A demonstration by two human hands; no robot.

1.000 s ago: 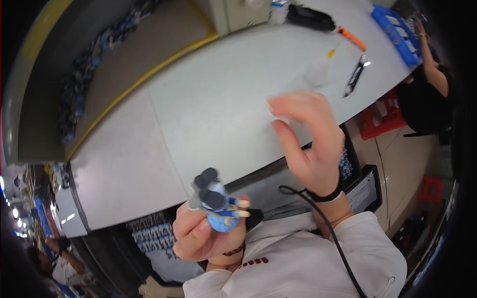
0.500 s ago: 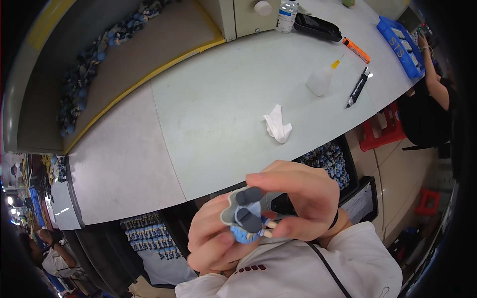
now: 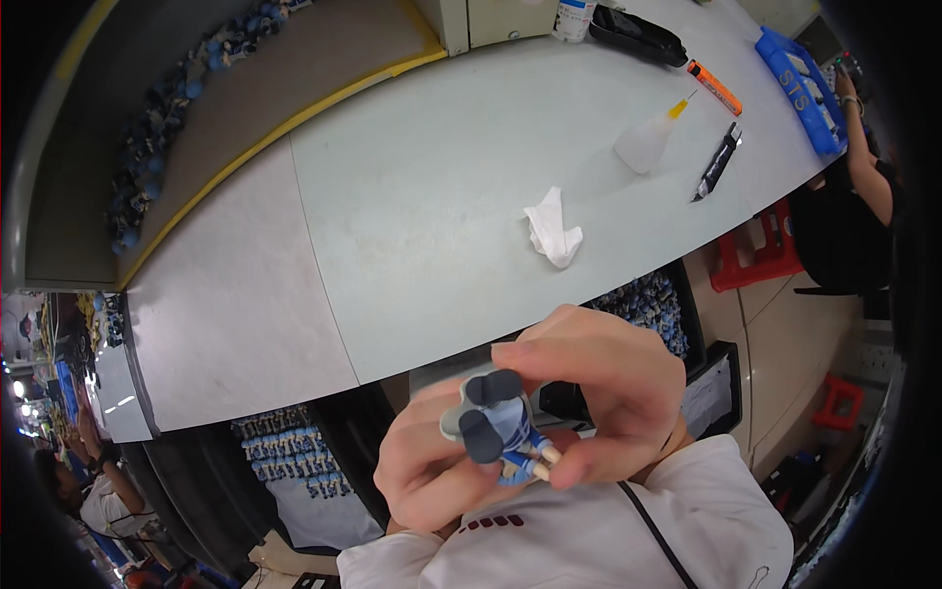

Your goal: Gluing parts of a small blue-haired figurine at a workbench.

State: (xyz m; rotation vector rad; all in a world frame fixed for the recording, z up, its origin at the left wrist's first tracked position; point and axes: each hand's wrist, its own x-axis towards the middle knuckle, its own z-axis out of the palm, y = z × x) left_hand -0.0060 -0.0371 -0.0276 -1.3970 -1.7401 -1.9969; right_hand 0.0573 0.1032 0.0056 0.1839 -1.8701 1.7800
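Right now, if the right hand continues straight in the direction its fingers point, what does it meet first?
The right hand curls leftward, fingertips already on the small figurine. Going on, it would probably press into the left hand just behind it; depth is unclear.

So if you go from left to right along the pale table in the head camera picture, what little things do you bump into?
Crumpled white tissue → squeeze bottle with a yellow tip → black pen-shaped tool → blue tray at the table's right end. The orange marker overlaps the tool sideways, so it is left out.
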